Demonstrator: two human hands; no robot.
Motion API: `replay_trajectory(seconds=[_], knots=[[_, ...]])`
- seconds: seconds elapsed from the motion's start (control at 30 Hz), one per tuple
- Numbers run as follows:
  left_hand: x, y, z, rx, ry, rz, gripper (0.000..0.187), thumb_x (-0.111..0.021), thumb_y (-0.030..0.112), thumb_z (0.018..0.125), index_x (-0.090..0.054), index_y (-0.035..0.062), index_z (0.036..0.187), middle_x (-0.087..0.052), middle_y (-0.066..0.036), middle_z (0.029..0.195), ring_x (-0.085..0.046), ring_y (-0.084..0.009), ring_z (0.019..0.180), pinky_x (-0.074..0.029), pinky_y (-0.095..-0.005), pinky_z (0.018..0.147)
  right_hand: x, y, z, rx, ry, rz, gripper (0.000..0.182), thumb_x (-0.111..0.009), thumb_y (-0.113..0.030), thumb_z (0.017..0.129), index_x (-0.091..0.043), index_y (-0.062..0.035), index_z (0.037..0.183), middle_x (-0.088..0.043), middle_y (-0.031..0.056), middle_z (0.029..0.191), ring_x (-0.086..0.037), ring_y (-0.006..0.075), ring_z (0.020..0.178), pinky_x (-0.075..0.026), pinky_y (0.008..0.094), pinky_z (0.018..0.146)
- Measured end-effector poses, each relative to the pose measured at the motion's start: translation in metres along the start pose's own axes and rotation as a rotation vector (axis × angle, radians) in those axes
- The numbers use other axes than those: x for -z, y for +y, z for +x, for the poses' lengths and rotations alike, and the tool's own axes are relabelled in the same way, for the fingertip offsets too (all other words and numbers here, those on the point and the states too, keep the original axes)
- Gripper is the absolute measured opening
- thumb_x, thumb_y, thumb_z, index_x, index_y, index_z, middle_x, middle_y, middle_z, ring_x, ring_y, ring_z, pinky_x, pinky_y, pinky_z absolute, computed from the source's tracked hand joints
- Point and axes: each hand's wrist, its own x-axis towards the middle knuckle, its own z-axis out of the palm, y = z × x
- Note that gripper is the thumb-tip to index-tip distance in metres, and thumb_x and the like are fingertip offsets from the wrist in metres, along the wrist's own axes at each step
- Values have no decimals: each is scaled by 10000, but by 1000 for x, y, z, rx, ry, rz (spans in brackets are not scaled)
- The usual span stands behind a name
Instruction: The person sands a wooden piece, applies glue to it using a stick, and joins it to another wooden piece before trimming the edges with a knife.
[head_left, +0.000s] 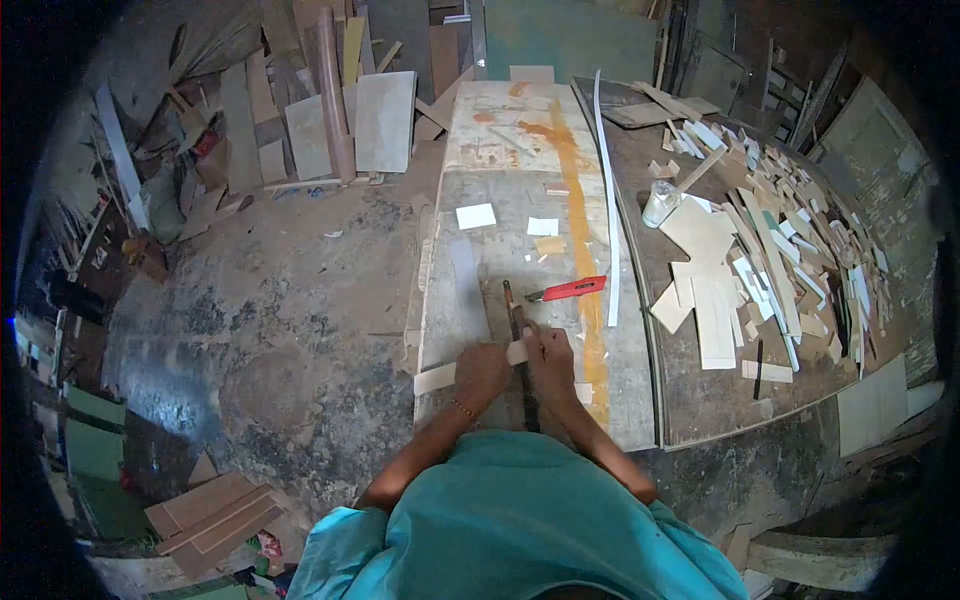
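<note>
My left hand (480, 372) presses down on a pale thin strip (436, 378) that lies across the near end of a worn board (520, 200). My right hand (549, 362) rests beside it on the same strip, fingers closed around a long dark ruler-like bar (522, 345) that runs away from me over the strip. Just beyond my hands lies a red utility knife (566, 289), untouched.
Small pale offcuts (476, 216) lie further up the board, with a long white strip (607, 200) along its right side. A second table on the right holds a heap of wood scraps (760, 250) and a clear jar (659, 204). Planks lean at the back left.
</note>
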Motion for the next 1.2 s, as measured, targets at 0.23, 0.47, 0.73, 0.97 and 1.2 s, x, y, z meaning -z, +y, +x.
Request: replay_trajectory(seconds=[0.23, 0.47, 0.73, 0.97, 1.2], knots=[[8, -8, 8, 155, 26, -47, 146, -560, 167, 707, -622, 55, 778, -610, -160, 727, -599, -315, 717, -484, -415, 653, -7, -11, -13, 136, 42, -59, 277, -499, -247, 867, -576, 16, 910, -485, 193, 829, -516, 315, 738, -421, 377, 656], [7, 0, 0, -2, -110, 7, 152, -550, 177, 721, -626, 45, 726, -606, -169, 698, -605, -335, 725, -484, -426, 654, -5, 5, 6, -21, 30, -57, 265, -511, -238, 860, -590, -1, 948, -498, 205, 865, -527, 317, 769, -428, 377, 684], [-12, -24, 4, -28, -72, 23, 154, -552, 164, 710, -637, 35, 712, -609, -188, 704, -611, -329, 678, -485, -426, 632, -11, 5, -5, -5, -25, -87, 308, -477, -261, 869, -567, -76, 1098, -487, 196, 873, -514, 324, 802, -432, 399, 700], [21, 5, 2, 118, -54, -64, 157, -554, 170, 707, -636, 41, 744, -603, -186, 681, -605, -332, 673, -483, -428, 621, -8, 1, -7, 118, 12, -105, 300, -481, -229, 874, -564, -44, 1096, -501, 187, 849, -519, 300, 783, -426, 374, 688], [0, -9, 2, 41, -138, 0, 196, -561, 190, 704, -638, 35, 796, -601, -169, 675, -594, -328, 683, -477, -416, 664, -11, 13, 0, 0, -51, -32, 317, -470, -240, 878, -555, -76, 1136, -488, 179, 870, -507, 288, 798, -423, 366, 704]])
